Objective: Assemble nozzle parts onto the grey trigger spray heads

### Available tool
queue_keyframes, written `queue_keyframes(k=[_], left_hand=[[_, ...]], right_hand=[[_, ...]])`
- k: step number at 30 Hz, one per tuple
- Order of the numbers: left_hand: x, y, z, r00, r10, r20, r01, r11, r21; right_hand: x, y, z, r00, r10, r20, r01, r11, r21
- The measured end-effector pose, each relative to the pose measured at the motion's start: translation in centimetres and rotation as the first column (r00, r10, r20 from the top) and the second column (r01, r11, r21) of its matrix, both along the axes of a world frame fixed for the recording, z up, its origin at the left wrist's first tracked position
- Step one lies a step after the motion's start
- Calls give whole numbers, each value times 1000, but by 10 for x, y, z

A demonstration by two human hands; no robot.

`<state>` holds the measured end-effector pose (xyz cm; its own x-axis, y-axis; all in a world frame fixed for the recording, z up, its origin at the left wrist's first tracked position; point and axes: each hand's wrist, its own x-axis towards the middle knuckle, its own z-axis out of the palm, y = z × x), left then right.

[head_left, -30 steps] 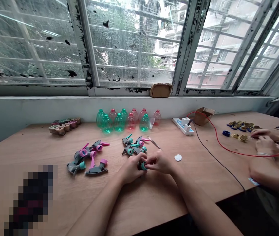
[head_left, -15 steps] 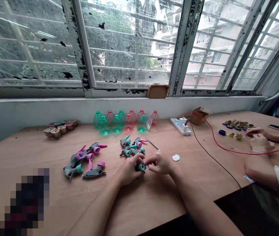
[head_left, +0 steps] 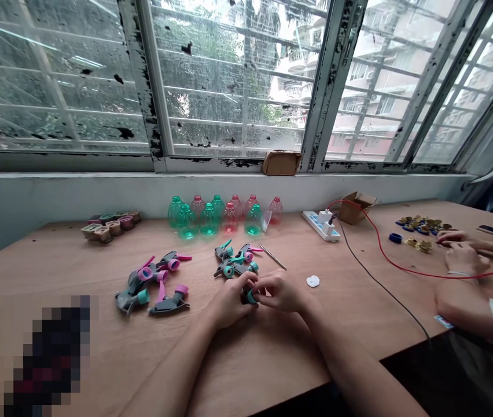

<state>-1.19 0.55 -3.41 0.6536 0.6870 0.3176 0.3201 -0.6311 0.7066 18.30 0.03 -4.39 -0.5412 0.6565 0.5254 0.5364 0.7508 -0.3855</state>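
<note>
My left hand (head_left: 230, 301) and my right hand (head_left: 280, 291) meet over the wooden table (head_left: 246, 359), both closed on one grey spray trigger head with a teal collar (head_left: 250, 297). Most of that piece is hidden by my fingers. Just beyond them lies a pile of spray heads with teal and pink parts (head_left: 235, 260). A second pile of grey and pink spray heads (head_left: 153, 281) lies to the left.
Small green and pink bottles (head_left: 223, 214) stand in a row under the window. Tweezers (head_left: 273, 256), a white disc (head_left: 313, 281), a power strip (head_left: 322, 225) with red and black cables, and little cups (head_left: 110, 225) lie around. Another person's hands (head_left: 463, 255) work at the right beside brass parts (head_left: 422, 226).
My fingers have closed tighter round the spray head, so its teal collar shows less than before. Both hands stay in the same place.
</note>
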Motion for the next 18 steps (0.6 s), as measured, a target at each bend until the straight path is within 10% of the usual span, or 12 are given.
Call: queue_keyframes(k=[11, 18], left_hand=[[-3, 3, 1, 993, 116, -30, -110, 982, 155], [-35, 33, 4, 755, 629, 184, -642, 653, 403]], right_hand=[[1, 0, 1, 997, -19, -79, 20, 1000, 13], [24, 13, 3, 923, -359, -138, 366, 930, 28]])
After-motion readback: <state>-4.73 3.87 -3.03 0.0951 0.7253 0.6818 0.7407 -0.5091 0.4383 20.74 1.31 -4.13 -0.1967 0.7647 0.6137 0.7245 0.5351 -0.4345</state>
